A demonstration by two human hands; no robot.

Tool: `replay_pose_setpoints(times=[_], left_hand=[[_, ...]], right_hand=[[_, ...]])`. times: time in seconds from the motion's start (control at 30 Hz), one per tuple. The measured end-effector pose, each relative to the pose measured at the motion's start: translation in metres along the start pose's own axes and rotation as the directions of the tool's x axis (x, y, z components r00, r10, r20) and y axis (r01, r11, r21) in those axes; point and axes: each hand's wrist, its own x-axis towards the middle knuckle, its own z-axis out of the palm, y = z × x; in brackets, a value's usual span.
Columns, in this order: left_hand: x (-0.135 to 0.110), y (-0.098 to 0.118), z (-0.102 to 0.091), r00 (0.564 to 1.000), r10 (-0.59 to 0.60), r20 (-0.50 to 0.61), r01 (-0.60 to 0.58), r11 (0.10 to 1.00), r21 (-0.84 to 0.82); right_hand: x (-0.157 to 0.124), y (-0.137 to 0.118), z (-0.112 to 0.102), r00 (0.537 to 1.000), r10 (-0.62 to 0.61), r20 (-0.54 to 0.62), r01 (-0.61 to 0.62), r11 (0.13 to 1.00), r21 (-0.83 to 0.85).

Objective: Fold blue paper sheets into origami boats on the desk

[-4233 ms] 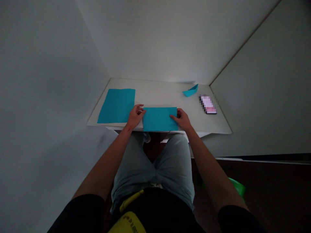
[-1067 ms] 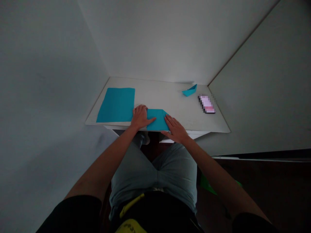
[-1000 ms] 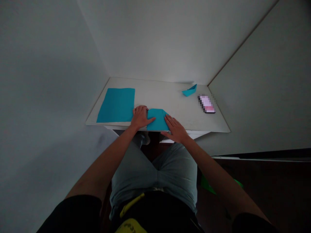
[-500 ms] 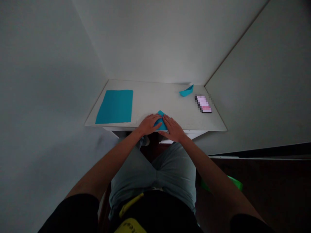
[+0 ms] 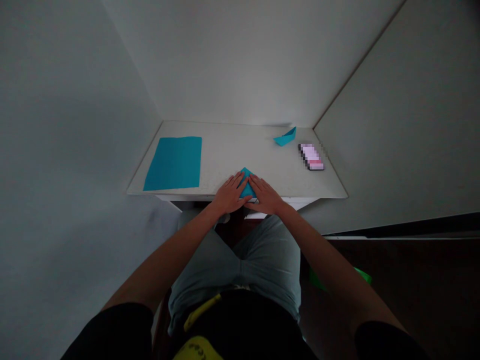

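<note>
A blue paper folded to a point lies at the near edge of the white table. My left hand lies flat on its left half, fingers stretched out. My right hand lies flat on its right half, fingers also stretched out. Only the pointed top and a strip between my hands show.
A flat blue sheet lies on the table's left side. A small blue paper boat stands at the back right, with a phone beside it. White walls close in the table on three sides. A green object sits on the dark floor.
The blue paper went from a wide rectangle to a pointed shape with both top corners folded in. Both hands moved inward and now press flat on it, side by side.
</note>
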Motion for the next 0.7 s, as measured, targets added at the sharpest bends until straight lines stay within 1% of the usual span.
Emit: replay_pose_setpoints(times=[0.1, 0.2, 0.33, 0.4, 0.53, 0.63, 0.7], left_hand=[[0.0, -0.001, 0.001, 1.0, 0.004, -0.019, -0.005, 1.0, -0.011], [0.0, -0.001, 0.002, 0.999, 0.021, -0.032, -0.021, 1.0, -0.012], [-0.002, -0.001, 0.001, 0.999, 0.048, -0.026, -0.049, 0.999, -0.012], [-0.002, 0.0, -0.001, 0.999, 0.051, -0.016, -0.051, 0.999, -0.019], [-0.003, 0.0, -0.009, 0.998, 0.06, 0.015, -0.059, 0.998, -0.03], [-0.003, -0.003, -0.015, 0.997, 0.068, 0.039, -0.066, 0.997, -0.045], [-0.003, -0.006, -0.017, 0.996, 0.073, 0.045, -0.071, 0.996, -0.053]], right_hand=[[0.008, 0.009, -0.011, 0.997, 0.029, 0.07, -0.034, 0.997, 0.065], [0.022, 0.012, -0.018, 0.994, 0.063, 0.093, -0.073, 0.992, 0.107], [0.045, 0.001, -0.014, 0.983, 0.144, 0.116, -0.154, 0.984, 0.087], [0.055, -0.004, -0.009, 0.979, 0.164, 0.124, -0.171, 0.984, 0.052], [0.064, -0.008, -0.004, 0.985, 0.146, 0.094, -0.143, 0.989, -0.033], [0.061, -0.007, -0.005, 0.993, 0.114, 0.041, -0.112, 0.992, -0.048], [0.054, -0.004, -0.008, 0.998, 0.055, -0.001, -0.055, 0.998, -0.035]])
